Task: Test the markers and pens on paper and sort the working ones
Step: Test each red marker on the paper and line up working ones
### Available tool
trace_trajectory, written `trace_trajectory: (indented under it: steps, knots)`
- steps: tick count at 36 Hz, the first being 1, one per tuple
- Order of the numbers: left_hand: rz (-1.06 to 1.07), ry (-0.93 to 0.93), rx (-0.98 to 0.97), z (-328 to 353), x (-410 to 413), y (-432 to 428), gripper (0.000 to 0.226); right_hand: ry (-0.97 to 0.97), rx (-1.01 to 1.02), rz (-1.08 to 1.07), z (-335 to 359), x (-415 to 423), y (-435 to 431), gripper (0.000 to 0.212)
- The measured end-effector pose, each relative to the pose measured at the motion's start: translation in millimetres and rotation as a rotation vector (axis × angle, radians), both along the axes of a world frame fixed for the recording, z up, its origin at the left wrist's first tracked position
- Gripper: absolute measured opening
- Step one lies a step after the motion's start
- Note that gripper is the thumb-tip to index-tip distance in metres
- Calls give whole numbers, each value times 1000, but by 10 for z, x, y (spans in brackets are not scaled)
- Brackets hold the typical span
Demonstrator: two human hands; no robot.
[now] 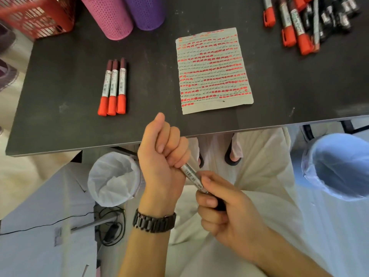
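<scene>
From the head view, the job looks well under way but far from over: the sheet of paper (213,70) lying on the dark surface (69,126) is covered nearly to the bottom with rows of red dashes and thin dark scribbles, and only a narrow strip at its lower edge is left bare. To the left of the paper, three red-capped markers (113,86) lie side by side, touching, which I take to be the sorted working ones. At the far right corner a loose pile of markers (303,21), red-capped and black, is probably what is left to try. Below the near edge of the surface, over the lap, the left hand (161,154) is clamped in a fist round one end of a marker (191,175), while the right hand (223,208) has its fingers wrapped round the dark other end, thumb on the barrel. Whether the cap is coming off or going on cannot be told. A pink cup (108,17), a purple cup (146,11) and a red basket (38,15) stand at the back left; what they hold is hidden. A white-lined bin (113,178) and a blue-lined bin (337,166) stand on the floor at either side, perhaps for rejects
</scene>
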State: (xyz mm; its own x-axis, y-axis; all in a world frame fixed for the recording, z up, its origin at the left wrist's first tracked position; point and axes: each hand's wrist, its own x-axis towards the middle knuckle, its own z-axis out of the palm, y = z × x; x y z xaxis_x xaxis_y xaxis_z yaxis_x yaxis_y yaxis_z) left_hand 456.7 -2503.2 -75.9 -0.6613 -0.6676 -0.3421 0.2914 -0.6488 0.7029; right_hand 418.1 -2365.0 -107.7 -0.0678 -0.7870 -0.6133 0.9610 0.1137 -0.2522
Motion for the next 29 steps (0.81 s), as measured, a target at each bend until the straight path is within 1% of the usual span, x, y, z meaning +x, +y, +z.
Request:
trace_trajectory:
  steps: [4, 7, 9, 11, 15, 18, 20, 22, 26, 29]
  knots:
    - [0, 44, 117, -25, -80, 71, 52, 22, 158, -120, 159, 63, 18, 13]
    - [-4, 84, 179, -37, -104, 106, 51, 52, 240, -150, 251, 5, 15, 19]
    - [-6, 119, 219, -45, -106, 125, 51, 72, 254, -148, 304, -19, 24, 29]
    - [-15, 128, 230, -41, -110, 140, 51, 81, 253, -150, 349, -14, 35, 35]
    - [-38, 84, 163, -14, -144, 109, 52, 100, 232, -154, 358, -22, 22, 33]
    - [-56, 7, 57, -23, -156, 57, 54, 180, 194, -110, 299, -91, 4, 24]
    - [-63, -36, -17, -57, -138, 35, 54, 289, 174, -59, 242, -168, 7, 24]
    - [-91, -107, -119, -110, -85, 28, 51, 439, 167, -4, 190, -256, 19, 23]
    - [-198, -375, -568, -237, 105, 37, 35, 784, 154, 73, 120, -464, 72, 23]
    - [-220, -547, -908, -327, 297, 27, 26, 1020, 145, 171, 92, -616, 106, 12]
